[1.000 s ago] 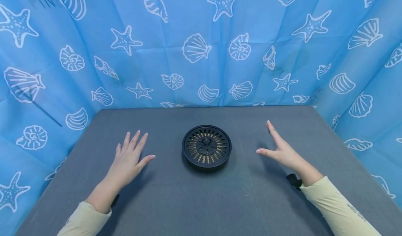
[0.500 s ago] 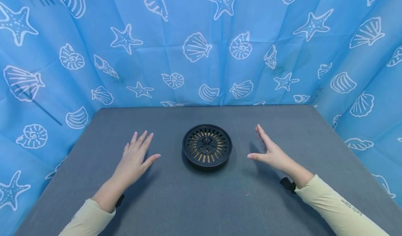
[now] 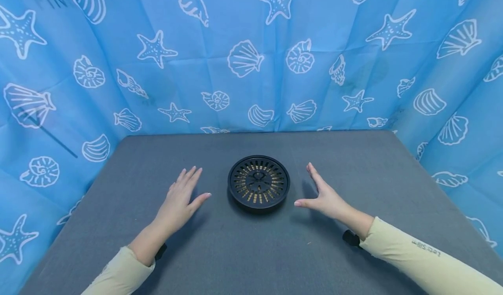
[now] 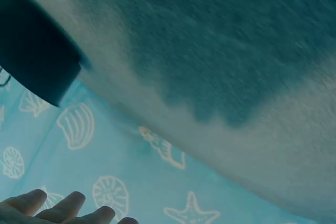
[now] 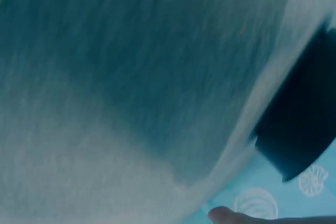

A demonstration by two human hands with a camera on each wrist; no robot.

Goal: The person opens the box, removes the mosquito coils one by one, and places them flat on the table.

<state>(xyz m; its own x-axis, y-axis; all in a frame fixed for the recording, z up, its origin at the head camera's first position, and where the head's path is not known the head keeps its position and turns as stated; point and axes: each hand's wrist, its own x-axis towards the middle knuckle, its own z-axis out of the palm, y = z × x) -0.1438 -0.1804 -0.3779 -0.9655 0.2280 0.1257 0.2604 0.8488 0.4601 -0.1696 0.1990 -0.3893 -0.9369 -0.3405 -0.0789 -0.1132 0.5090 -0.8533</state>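
A round black container with a slotted lid (image 3: 259, 182) stands on the grey table, and something yellowish shows through the slots. Its dark side wall (image 4: 34, 45) appears at the upper left in the left wrist view and its side (image 5: 304, 108) at the right in the right wrist view. To the left of it, my left hand (image 3: 178, 205) hovers with fingers extended and thumb apart. On the other side, my right hand (image 3: 326, 199) has its fingers extended and its thumb pointing toward the container. Neither hand touches it.
The grey table (image 3: 251, 260) spreads around the container to its far edge. A blue curtain (image 3: 251, 20) with white shells and starfish hangs behind and at both sides. A dark wrist device (image 3: 351, 238) sits under the right wrist.
Both hands have moved inward toward the container, the left hand rightward and the right hand leftward. The container has stayed in place.
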